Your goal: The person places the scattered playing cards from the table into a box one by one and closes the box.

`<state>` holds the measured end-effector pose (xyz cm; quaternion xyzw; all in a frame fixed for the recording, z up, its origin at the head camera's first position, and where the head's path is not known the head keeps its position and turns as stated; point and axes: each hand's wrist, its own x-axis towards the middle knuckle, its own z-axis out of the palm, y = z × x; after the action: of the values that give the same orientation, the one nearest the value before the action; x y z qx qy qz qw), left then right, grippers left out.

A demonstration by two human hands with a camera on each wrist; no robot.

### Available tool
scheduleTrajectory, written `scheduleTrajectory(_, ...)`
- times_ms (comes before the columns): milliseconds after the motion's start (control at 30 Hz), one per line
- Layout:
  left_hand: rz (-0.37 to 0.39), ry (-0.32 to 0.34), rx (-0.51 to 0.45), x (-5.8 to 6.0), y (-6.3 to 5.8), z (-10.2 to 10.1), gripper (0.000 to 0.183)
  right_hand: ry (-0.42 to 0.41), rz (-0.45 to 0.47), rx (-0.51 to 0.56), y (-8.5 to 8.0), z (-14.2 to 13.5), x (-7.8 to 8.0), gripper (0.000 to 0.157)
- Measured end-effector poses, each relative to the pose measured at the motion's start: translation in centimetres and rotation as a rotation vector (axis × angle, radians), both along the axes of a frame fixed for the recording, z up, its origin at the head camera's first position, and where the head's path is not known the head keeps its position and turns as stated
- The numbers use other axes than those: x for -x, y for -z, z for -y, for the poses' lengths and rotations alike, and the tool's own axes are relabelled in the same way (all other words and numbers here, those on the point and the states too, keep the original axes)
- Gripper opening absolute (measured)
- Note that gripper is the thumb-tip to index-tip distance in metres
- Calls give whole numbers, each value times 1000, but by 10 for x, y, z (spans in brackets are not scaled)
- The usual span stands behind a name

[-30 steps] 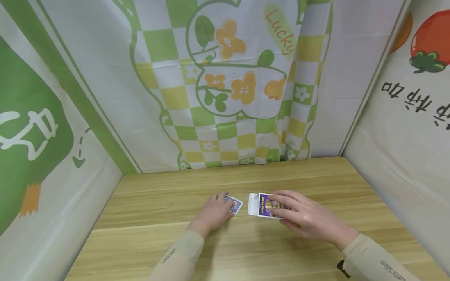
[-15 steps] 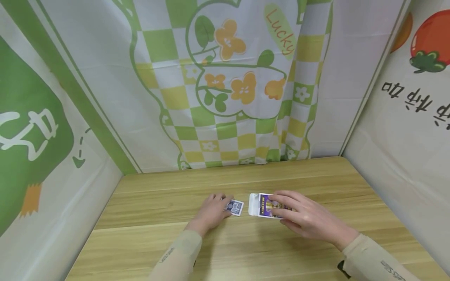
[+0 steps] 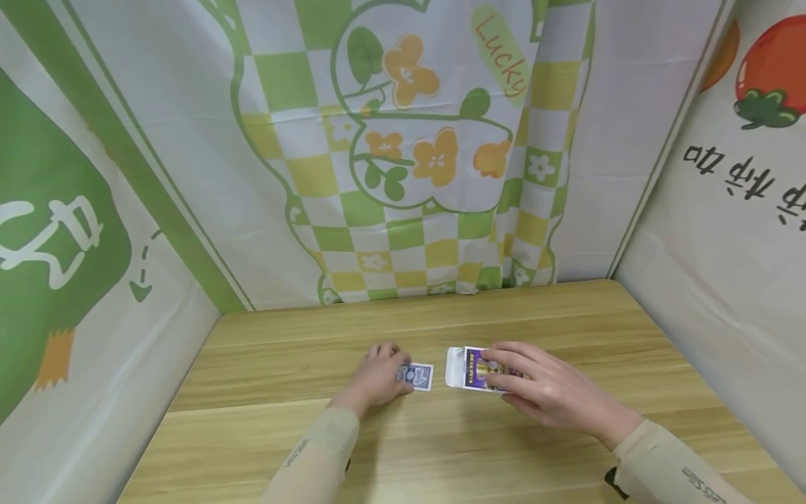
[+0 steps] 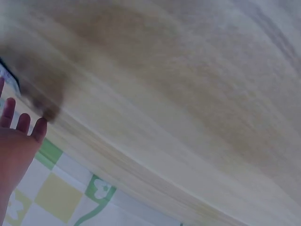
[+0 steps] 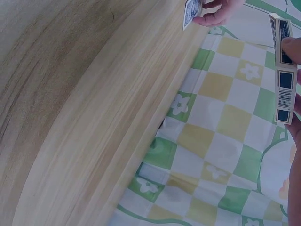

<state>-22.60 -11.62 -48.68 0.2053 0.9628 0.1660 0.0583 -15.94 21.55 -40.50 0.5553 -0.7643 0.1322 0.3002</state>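
Observation:
My left hand pinches a playing card or a thin deck of cards with a blue patterned back; how many there are I cannot tell. Its right end points at a purple card box, a short gap away. My right hand grips that box from above, and its white end flap stands out to the left. In the right wrist view the box's narrow side shows a barcode. The left wrist view catches only part of the left hand and a corner of the cards.
Both hands work above a wooden table. Behind its far edge hangs a green and yellow checked curtain. Printed white cloth walls stand at the left and right sides.
My left hand has shifted slightly left and turned the cards from a slant to nearly level with the box. The right hand and the box have stayed almost still.

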Motion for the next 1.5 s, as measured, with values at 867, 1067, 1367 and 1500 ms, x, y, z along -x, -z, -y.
scheduleTrajectory(867, 153, 17, -114, -9, -13, 1, 53, -15, -3, 4, 0, -1, 0, 29)
scheduleTrajectory(1067, 134, 32, -99, -9, -10, 4, 52, -15, -12, 12, 0, 0, -1, 31)
scheduleTrajectory(1367, 109, 49, -219, -11, -8, 9, 31, -7, -14, 22, 0, 0, -1, 35)
scheduleTrajectory(1500, 69, 74, -302, -13, -12, 17, 25, -8, -4, 16, 0, 0, -1, 33)
